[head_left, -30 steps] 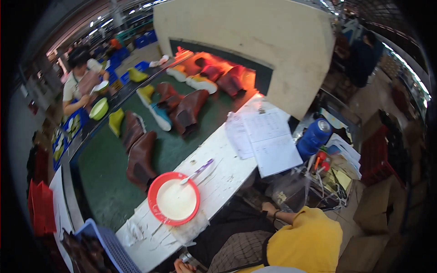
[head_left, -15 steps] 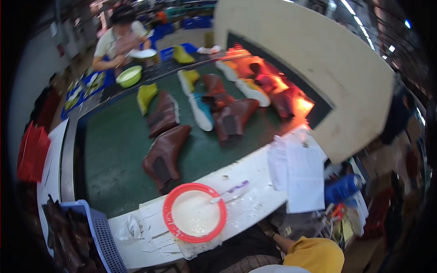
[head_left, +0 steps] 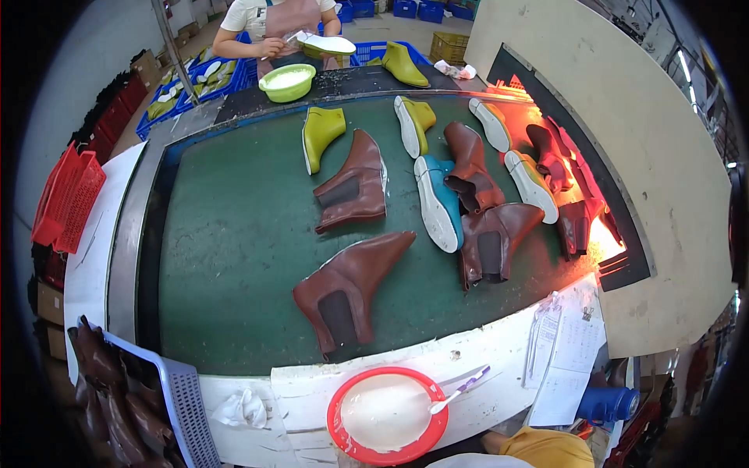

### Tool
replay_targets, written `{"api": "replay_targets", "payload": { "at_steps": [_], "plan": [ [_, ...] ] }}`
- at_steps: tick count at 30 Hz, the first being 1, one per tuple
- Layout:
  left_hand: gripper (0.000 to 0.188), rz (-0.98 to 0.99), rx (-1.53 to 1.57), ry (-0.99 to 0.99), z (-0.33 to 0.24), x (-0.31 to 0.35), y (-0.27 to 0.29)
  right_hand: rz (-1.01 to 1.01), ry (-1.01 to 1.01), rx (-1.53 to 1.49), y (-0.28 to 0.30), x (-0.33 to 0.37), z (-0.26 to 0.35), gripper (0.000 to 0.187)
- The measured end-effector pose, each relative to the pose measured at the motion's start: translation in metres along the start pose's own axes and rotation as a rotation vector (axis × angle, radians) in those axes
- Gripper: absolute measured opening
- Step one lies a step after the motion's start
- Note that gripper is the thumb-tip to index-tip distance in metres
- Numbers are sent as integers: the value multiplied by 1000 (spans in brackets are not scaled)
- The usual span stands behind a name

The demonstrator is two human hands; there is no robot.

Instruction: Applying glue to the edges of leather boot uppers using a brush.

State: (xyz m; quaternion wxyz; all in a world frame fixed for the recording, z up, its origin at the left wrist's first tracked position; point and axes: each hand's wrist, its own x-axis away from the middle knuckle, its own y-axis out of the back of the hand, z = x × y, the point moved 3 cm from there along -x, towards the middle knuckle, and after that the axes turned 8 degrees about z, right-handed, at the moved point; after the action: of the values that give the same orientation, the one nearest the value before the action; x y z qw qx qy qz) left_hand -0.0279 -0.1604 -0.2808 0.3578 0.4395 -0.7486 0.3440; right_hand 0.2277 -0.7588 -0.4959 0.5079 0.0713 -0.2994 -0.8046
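Neither of my hands shows; a yellow sleeve (head_left: pixel 550 446) and a bit of forearm are at the lower right edge. Closest to me, a red bowl (head_left: pixel 335 421) of white liquid stands on the white ledge (head_left: pixel 484 351). A toothbrush-like brush (head_left: pixel 473 379) rests its head on the bowl's right rim. On the green conveyor belt (head_left: pixel 226 257) beyond lies a brown ankle boot upper (head_left: pixel 367 273) with a dark elastic panel, toe to the upper right. Another brown boot (head_left: pixel 355 183) lies behind it. Farther right are more brown boots, a teal shoe (head_left: pixel 438 204) with a white sole and yellow-green ones.
A cream panel (head_left: pixel 593 78) with a glowing orange opening borders the belt's right end. Brown pieces fill a blue-grey basket (head_left: pixel 187 413) at lower left. Papers (head_left: pixel 569 351) and a blue bottle (head_left: pixel 608 404) are right. Across the belt a co-worker holds a sole-up shoe (head_left: pixel 328 45) near a green bowl (head_left: pixel 287 83).
My view has tilted down and steadied. The forearm and wrist seen at the lower right before have mostly left the picture. Boots on the belt appear shifted with the view.
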Motion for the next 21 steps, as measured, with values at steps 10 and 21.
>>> {"api": "replay_targets", "payload": {
  "at_steps": [10,21],
  "plan": [
    [26,140,-36,124,66,9,29,-54,-106,-231,8,-67,16,32],
    [10,-162,344,-265,88,7,116,-89,-192,-638,63,-183,80,31]
  ]
}}
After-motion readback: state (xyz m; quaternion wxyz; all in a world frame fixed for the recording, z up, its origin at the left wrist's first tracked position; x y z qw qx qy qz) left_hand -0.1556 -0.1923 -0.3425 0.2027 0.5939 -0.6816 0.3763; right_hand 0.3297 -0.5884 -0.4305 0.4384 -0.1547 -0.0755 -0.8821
